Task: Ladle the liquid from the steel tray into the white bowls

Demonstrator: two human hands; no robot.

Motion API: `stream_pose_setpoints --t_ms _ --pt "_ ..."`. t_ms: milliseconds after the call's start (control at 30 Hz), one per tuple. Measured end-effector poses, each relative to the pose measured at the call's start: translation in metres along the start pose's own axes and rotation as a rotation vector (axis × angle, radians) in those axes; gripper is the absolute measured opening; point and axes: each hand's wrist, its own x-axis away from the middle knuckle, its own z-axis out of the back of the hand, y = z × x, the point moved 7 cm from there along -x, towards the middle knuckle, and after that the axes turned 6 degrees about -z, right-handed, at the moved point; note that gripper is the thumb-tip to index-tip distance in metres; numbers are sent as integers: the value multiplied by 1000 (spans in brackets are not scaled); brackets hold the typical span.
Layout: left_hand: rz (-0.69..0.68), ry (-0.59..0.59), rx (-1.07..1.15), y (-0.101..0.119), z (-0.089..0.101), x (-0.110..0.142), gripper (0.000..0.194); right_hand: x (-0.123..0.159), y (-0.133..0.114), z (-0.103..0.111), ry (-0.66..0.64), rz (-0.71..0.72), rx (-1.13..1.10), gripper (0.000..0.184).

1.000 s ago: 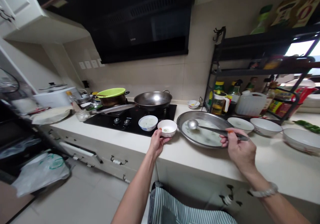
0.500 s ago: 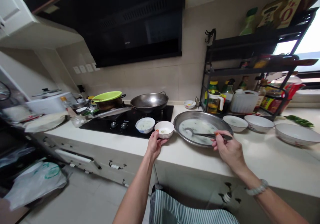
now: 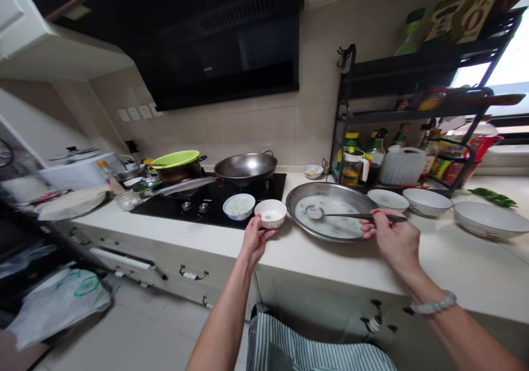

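My left hand grips the near rim of a small white bowl that stands on the counter edge by the hob. My right hand is closed on the handle of a metal ladle. The ladle's cup hangs just over a wide steel basin holding pale, milky soup. A second small bowl with the same pale soup sits on the black hob to the left of the held bowl.
A wok and a green-lidded pot stand on the hob. Three empty white bowls line the counter right of the basin, before a black rack of bottles. A plastic bag lies on the floor at left.
The ladle dipped into the basin's soup half a second ago and has now risen level above it. My left hand has stayed on the small bowl.
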Motion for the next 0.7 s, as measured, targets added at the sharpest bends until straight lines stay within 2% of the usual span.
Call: stream_pose_setpoints --t_ms 300,700 --pt "3 -2 13 -1 0 0 33 -2 -6 -2 5 -5 -1 26" --pt "3 -7 11 0 0 -1 34 -7 2 2 4 -27 -20 15"
